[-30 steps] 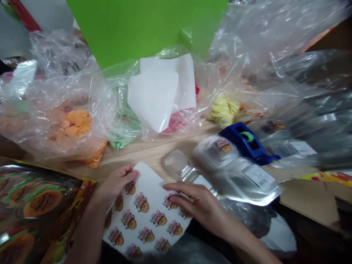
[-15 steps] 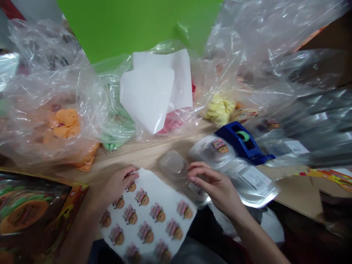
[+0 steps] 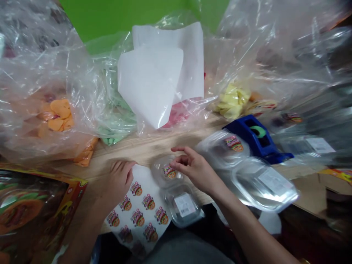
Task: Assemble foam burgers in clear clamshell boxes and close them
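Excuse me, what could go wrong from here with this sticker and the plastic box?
The sticker on the clear plastic clamshell might sit crooked and be hard to lift once pressed. The light clamshell could also slide, since the right hand is not gripping it firmly. The sticker sheet could shift too, as the left hand holds down just one edge.

Bright, even indoor light on your bench throws hard glare off the plastic clamshell (image 3: 264, 187) and polythene bags (image 3: 275, 47), leaves soft shade on the wooden tabletop (image 3: 143, 146), and your head camera bows and slightly blurs the frame's edges.
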`<state>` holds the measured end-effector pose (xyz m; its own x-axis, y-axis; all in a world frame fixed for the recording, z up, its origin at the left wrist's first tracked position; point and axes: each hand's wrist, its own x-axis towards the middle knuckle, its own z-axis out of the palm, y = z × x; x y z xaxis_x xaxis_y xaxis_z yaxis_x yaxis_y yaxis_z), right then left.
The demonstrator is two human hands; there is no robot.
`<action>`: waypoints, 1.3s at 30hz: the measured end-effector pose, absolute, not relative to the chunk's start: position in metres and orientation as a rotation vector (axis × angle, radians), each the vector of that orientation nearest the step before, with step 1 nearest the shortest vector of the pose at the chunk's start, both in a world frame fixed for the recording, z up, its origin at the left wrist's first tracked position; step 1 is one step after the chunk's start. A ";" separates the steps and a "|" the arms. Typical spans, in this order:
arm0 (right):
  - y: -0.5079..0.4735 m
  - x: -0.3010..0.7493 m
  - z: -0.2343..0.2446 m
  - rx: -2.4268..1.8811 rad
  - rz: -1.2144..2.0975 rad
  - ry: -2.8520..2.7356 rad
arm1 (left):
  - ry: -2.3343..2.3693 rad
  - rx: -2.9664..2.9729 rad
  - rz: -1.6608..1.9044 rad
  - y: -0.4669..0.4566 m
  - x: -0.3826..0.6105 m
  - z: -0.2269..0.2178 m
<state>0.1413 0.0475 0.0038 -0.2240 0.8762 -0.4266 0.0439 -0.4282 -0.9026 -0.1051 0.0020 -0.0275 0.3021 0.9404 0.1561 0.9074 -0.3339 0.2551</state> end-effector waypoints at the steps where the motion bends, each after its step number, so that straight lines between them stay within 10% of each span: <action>1: 0.048 0.140 0.002 -1.428 1.721 -1.151 | 1.752 2.439 0.451 0.000 -0.104 -0.027; 10: 0.039 0.131 -0.004 -1.578 1.541 -1.287 | 1.344 2.645 0.617 -0.012 -0.064 -0.013; 18: 0.029 0.122 -0.016 -1.894 0.688 -1.772 | 1.318 2.485 0.543 -0.010 -0.041 -0.020; 33: -0.012 0.137 0.009 -1.486 1.118 -1.464 | 1.369 2.414 1.056 -0.012 -0.026 -0.005; 39: 0.016 0.202 0.066 -1.696 0.891 -1.356 | 1.937 1.998 0.539 -0.022 -0.077 -0.008</action>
<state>0.2018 0.0158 0.0664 0.1873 0.9808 -0.0545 0.4388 -0.1332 -0.8886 -0.0775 -0.0224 -0.0079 0.0171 0.9983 0.0551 0.8833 -0.0409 0.4671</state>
